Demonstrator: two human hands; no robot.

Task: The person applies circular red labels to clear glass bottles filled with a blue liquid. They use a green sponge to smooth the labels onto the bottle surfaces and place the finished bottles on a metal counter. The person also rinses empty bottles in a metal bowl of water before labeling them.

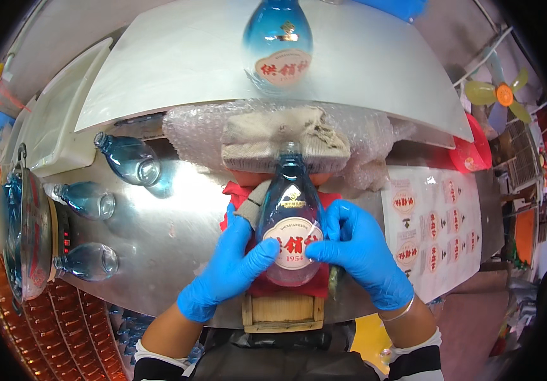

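A blue-tinted glass bottle (293, 209) lies on its back, neck pointing away from me, over a red cloth (286, 286) on a wooden block (284, 310). An oval cream label with red lettering is on its front, with a small gold mark above. My left hand (232, 267), in a blue glove, grips the bottle's left side, thumb on the label's edge. A grey striped cloth (252, 206) shows between its fingers and the glass. My right hand (359, 251), gloved too, has its thumb on the label's right edge and curled fingers against the bottle's side.
Bubble wrap and a beige cloth pad (280, 136) surround the bottle's neck. Three unlabelled blue bottles (89, 261) lie at left. A label sheet (435, 219) is at right. Another labelled bottle (278, 41) rests on the raised white board (178, 57). A white bin (64, 114) stands far left.
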